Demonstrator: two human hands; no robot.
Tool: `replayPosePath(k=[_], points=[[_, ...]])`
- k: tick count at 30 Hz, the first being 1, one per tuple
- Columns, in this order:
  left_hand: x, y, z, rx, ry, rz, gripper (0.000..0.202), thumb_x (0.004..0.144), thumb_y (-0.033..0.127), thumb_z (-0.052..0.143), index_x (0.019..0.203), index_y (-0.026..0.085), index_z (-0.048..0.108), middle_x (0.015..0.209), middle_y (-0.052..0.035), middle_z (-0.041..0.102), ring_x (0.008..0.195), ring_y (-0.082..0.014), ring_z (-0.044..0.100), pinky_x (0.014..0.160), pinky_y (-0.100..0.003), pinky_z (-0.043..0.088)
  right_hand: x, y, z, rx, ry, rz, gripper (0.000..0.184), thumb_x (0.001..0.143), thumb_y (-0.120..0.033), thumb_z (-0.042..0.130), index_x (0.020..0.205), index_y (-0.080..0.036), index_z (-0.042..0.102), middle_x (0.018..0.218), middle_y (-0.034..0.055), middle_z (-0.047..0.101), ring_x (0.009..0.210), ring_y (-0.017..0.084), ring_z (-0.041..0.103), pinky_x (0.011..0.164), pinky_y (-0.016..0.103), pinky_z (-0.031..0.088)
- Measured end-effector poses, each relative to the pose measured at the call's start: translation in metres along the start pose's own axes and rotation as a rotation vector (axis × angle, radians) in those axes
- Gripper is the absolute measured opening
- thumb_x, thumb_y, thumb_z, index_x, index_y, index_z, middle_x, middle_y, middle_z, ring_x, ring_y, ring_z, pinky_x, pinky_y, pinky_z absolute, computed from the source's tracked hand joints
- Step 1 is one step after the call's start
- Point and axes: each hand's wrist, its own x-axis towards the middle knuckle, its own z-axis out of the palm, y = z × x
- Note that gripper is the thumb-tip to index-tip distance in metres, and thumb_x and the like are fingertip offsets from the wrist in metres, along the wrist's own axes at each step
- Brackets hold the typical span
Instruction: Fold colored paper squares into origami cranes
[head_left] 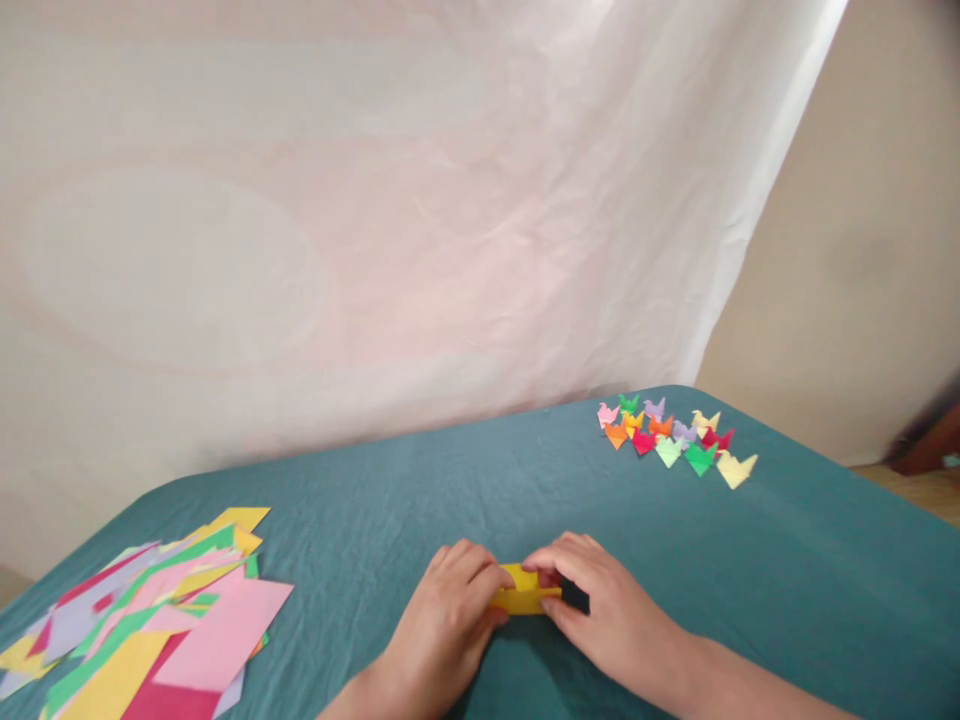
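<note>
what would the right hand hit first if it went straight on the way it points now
The right hand would first meet the folded yellow paper, which it grips; beyond that, probably the left hand, though depth is hard to judge.

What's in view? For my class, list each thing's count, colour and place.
Folded paper: one, yellow, lower middle
Paper sheets: many, mixed colours, at left
Paper birds: about thirteen, mixed colours, back right
Tablecloth: one, dark green, lower half
Curtain: one, whitish and pinkish, behind
Wall: one, beige, right
Floor: small patch, brown, right edge
Blurred object: one, reddish brown, right edge
Left hand: one, fingers on folded paper's left end
Right hand: one, fingers on folded paper's right end
</note>
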Motion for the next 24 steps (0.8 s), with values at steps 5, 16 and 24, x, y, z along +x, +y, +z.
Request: replayPosePath(k=[5,16,24], points=[[0.0,-0.01,0.007,0.117,0.015,0.15,0.018,0.088,0.007,0.04,0.084,0.018,0.054,0.084,-0.0028,0.058,0.082,-0.0175,0.05,0.077,-0.033,0.035,-0.004,-0.017,-0.005,-0.174,-0.152,-0.218,0.028,0.079,-0.015,0.061,0.106,-0.021,0.058,0.096,0.0032,0.063,0.093,0.02,0.049,0.086,0.036,0.034],[-0.008,0.002,-0.001,0.11,-0.071,0.096,0.023,0.081,0.006,0.048,0.096,0.022,0.054,0.094,-0.001,0.064,0.091,-0.0179,0.057,0.097,-0.041,0.032,0.0,-0.004,-0.002,-0.264,-0.179,-0.278,0.016,0.09,-0.019,0.049,0.104,-0.021,0.057,0.105,0.0039,0.061,0.101,0.019,0.048,0.088,0.035,0.034],[-0.001,-0.011,0.0,0.001,0.144,0.197,0.028,0.083,0.004,0.044,0.09,0.026,0.061,0.096,0.0008,0.067,0.107,-0.0181,0.053,0.1,-0.041,0.029,0.0,0.008,-0.001,-0.307,-0.107,-0.367,0.016,0.093,-0.014,0.044,0.094,-0.019,0.06,0.089,0.0021,0.063,0.092,0.017,0.05,0.087,0.036,0.032]])
